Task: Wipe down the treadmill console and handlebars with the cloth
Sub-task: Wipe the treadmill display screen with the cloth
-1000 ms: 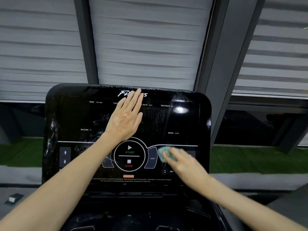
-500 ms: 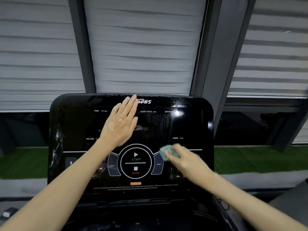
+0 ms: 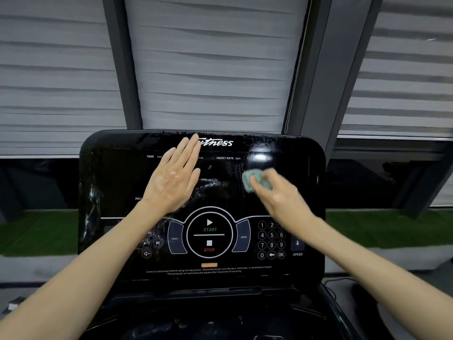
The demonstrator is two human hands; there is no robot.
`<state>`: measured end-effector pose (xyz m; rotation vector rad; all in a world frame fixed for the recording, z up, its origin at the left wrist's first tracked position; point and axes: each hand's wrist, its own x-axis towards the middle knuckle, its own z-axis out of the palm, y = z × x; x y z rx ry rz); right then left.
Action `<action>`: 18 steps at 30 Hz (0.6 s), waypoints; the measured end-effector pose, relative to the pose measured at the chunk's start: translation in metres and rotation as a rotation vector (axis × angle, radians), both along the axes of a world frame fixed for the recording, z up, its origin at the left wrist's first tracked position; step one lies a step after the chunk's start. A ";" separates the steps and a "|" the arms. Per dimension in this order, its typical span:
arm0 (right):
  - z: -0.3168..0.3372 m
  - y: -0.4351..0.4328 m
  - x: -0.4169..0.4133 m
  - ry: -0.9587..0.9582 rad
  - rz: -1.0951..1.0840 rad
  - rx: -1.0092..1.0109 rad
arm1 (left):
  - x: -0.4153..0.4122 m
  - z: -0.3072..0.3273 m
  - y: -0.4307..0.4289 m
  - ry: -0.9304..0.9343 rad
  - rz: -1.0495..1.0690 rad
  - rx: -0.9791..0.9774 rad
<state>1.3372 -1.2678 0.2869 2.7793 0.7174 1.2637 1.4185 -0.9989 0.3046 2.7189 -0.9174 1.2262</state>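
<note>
The glossy black treadmill console [image 3: 110, 266] fills the middle of the head view, with a START/STOP dial and a number keypad low on its face. My left hand [image 3: 175, 177] lies flat on the upper middle of the screen, fingers straight and pointing up. My right hand [image 3: 277, 195] grips a small bunched teal cloth [image 3: 250, 179] and presses it against the upper right of the screen, below the HEART RATE label. Wet streaks show on the left side of the panel. No handlebars are in view.
A dark tray ledge [image 3: 208, 293] runs under the console. Behind it stand grey window frames [image 3: 316, 94] with striped blinds, and a strip of green turf [image 3: 382, 231] lies beyond the glass. A black cable [image 3: 328, 288] trails at the console's lower right.
My right hand has carried the cloth up from beside the MODE button to the upper right of the screen, uncovering the keypad. My left hand stays flat on the screen.
</note>
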 end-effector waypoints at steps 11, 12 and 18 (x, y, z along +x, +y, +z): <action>-0.120 0.011 -0.080 0.433 0.113 -0.291 | 0.002 -0.001 0.003 -0.024 -0.032 0.003; -0.114 0.012 -0.076 0.413 0.107 -0.300 | 0.003 -0.001 0.004 -0.027 -0.035 0.004; -0.036 0.011 -0.012 0.163 0.069 -0.127 | 0.004 0.000 0.005 -0.020 -0.032 0.024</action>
